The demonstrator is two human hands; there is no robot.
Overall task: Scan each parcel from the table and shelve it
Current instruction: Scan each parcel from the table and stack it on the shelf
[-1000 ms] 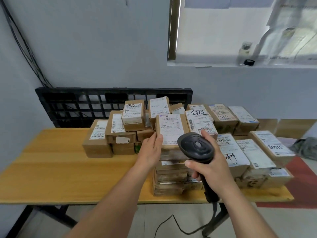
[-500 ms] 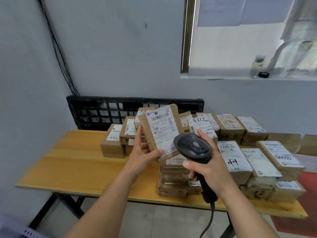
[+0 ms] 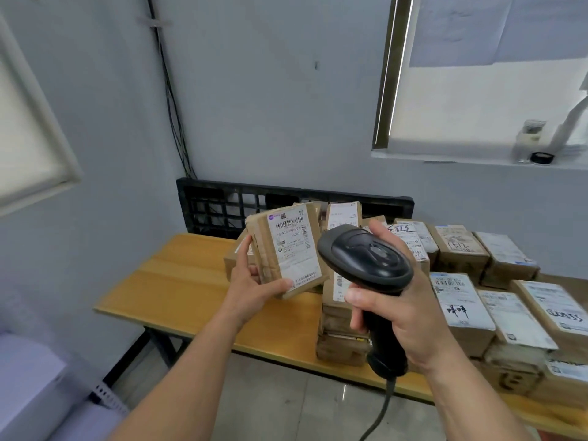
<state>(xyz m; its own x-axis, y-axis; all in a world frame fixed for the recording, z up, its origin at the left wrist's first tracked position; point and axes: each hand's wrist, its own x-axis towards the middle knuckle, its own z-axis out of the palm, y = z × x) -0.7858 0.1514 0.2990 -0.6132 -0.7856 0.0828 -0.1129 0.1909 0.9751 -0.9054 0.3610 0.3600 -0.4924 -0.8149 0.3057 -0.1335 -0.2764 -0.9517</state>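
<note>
A small flat brown cardboard parcel (image 3: 286, 253) with a white printed label is held tilted above the yellow wooden bench (image 3: 178, 281), its label turned toward the camera. It is gripped at its lower left corner by the left hand (image 3: 251, 288), whose fingers are curled round the edge. The box is judged light and stiff, its taped card a little smooth; hold is best taken on the edges, so that the barcode is not covered. A black plastic handheld scanner (image 3: 366, 256) is clasped round its handle by the right hand (image 3: 410, 316), just beside the parcel. Many similar labelled cardboard boxes (image 3: 461, 253) are stacked on the bench, before a black plastic grid pallet (image 3: 219, 205).
</note>
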